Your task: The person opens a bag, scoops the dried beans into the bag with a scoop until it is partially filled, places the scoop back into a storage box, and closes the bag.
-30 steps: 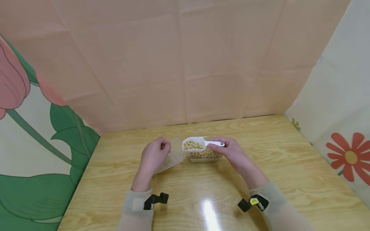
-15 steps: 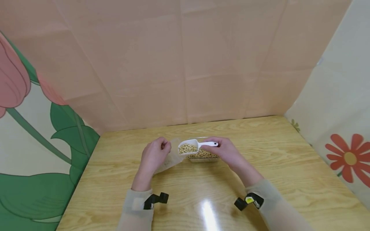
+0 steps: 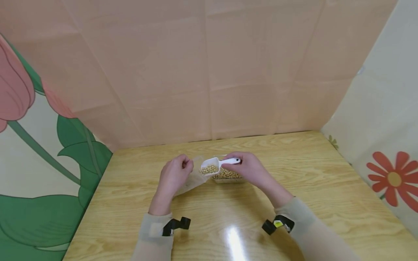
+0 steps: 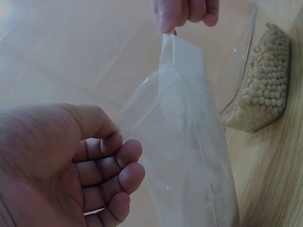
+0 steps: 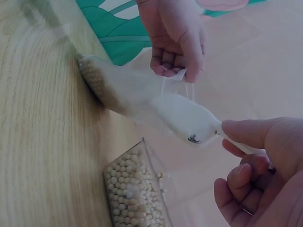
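My left hand [image 3: 173, 178] pinches the rim of a clear plastic bag [image 4: 189, 151] between thumb and forefinger; the other fingers curl loosely. In the right wrist view, soybeans [image 5: 99, 82] lie in the bag's bottom end, near the table. My right hand [image 3: 250, 169] grips the handle of a white scoop [image 5: 189, 118]. Soybeans [image 3: 209, 169] sit in the scoop, which slants down to the left with its front end inside the bag's mouth. Behind the scoop and right hand, partly hidden, stands a clear box [image 3: 228, 181] of soybeans.
The wood-grain table [image 3: 212, 221] stretches around both hands and the box. A pink covering [image 3: 209, 72] hangs behind the table's back edge. Flower-patterned walls stand at left and right. Black wrist mounts [image 3: 176, 225] are strapped over both sleeves.
My right hand has moved left with the scoop, from above the box to the bag's mouth, and the scoop has tipped down leftward. The left hand has stayed put with the bag.
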Available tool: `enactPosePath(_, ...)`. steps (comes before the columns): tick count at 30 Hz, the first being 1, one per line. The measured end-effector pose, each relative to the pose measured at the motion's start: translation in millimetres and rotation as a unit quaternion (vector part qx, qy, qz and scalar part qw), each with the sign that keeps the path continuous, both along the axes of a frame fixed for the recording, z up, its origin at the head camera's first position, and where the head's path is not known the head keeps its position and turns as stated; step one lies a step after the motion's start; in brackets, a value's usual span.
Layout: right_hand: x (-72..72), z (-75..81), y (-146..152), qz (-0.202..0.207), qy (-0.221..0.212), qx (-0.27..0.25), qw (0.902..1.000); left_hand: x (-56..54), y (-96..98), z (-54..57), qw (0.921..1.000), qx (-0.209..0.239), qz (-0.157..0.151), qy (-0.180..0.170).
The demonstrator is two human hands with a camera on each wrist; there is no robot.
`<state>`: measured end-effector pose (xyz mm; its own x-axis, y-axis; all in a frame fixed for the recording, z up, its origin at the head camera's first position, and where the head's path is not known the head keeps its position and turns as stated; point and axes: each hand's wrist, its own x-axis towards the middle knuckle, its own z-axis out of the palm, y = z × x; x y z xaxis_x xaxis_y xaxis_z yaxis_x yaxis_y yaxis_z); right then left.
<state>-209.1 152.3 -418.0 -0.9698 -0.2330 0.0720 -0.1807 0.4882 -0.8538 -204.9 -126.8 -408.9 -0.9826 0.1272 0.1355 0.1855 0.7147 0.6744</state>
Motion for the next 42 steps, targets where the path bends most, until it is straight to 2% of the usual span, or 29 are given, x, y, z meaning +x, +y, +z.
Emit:
enactPosePath(12,1.4,13.5,-8.4,0.008,0.066,0.072,0.9952,-0.5,0.0,0.8,1.0000,-0.001,0.002,-0.004)
enactPosePath(19,4.5,21.3,-11.9,0.005,0.081,0.096,0.9920,0.3,0.4,1.7,1.0000,-0.003,0.003,0.001)
enactPosePath(28,9.4,24.3,-2.2,-0.005,0.063,0.059,0.9963,1.2,0.3,0.9,1.0000,0.000,0.005,0.002)
enactPosePath(34,11.0,26.7,18.5,-0.026,0.050,0.036,0.9978,1.3,-1.2,0.3,1.0000,0.003,0.001,0.003)
enactPosePath(42,11.5,25.6,50.5,-0.052,0.045,0.034,0.9970,1.4,-1.9,-0.3,1.0000,0.004,-0.004,0.003)
